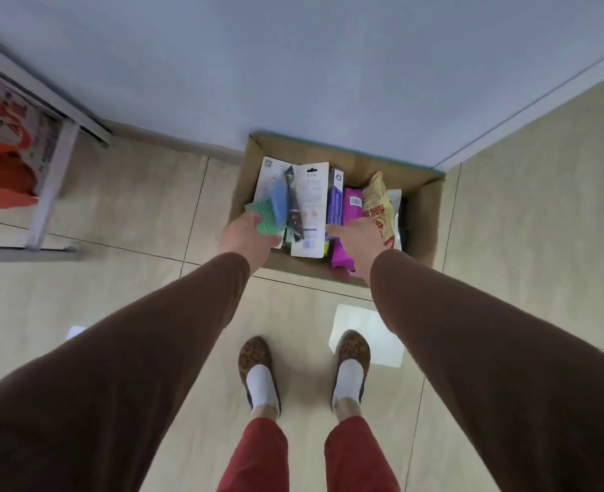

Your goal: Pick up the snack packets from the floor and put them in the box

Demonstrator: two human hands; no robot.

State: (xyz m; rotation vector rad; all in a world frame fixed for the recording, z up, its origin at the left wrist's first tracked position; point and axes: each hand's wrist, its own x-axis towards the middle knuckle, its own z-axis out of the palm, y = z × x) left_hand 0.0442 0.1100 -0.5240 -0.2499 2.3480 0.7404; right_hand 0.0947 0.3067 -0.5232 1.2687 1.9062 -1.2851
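Observation:
An open cardboard box (428,214) stands on the floor against the wall, ahead of my feet. Inside it lie white blister cards (311,207), a blue-purple carton (336,197), a magenta packet (346,239) and a tan-and-red snack packet (376,204). My left hand (249,236) reaches over the box's near left corner and grips a green-and-blue packet (272,211). My right hand (355,239) is over the box's near edge, its fingers against the tan-and-red snack packet; whether it grips the packet is unclear.
A white metal shelf frame (50,179) with red-and-white packages (5,150) stands at the left. The pale wall (293,65) runs behind the box. My feet in patterned slippers (257,367) stand on beige floor tiles, with a bright light patch (371,332) by the right foot.

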